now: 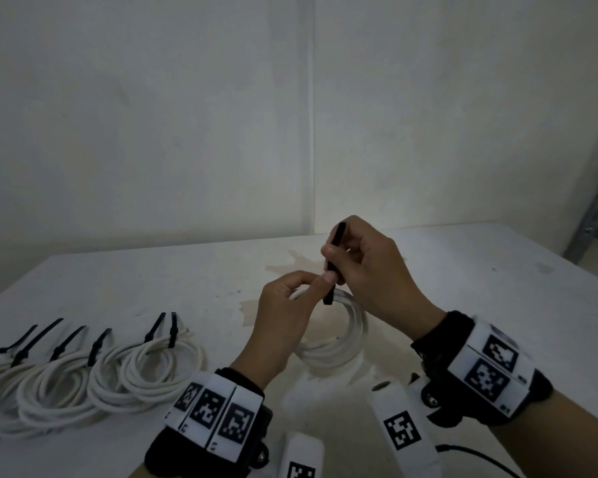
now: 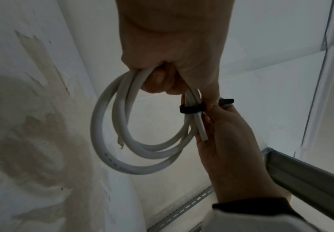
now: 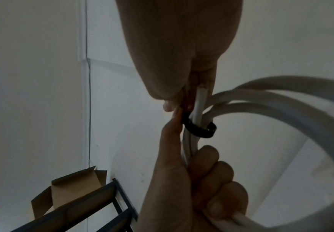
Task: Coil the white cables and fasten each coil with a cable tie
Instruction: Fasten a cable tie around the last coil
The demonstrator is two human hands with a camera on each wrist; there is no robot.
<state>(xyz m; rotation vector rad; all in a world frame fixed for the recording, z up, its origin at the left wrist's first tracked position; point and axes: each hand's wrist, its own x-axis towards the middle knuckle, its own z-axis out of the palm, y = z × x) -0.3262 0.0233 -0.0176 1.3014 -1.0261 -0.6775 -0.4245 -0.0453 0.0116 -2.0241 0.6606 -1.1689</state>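
Observation:
A coil of white cable (image 1: 345,353) is held upright just above the table (image 1: 480,270). My left hand (image 1: 311,281) grips the coil's top, fingers curled round the strands (image 2: 122,141). A black cable tie (image 1: 340,234) loops round the bundled strands (image 2: 191,109) beside those fingers. My right hand (image 1: 339,267) pinches the tie's strap between thumb and fingers, and the strap's tail points up past the thumb. In the right wrist view the tie's loop (image 3: 199,130) hangs loose round the strands, and the left hand (image 3: 191,188) grips the cable (image 3: 281,102) below it.
Several tied white coils with black ties (image 1: 83,374) lie in a row at the table's front left. A brown stain (image 1: 301,263) marks the tabletop under the hands. A metal rack (image 1: 597,215) stands at the right, a cardboard box (image 3: 72,191) on a shelf beyond.

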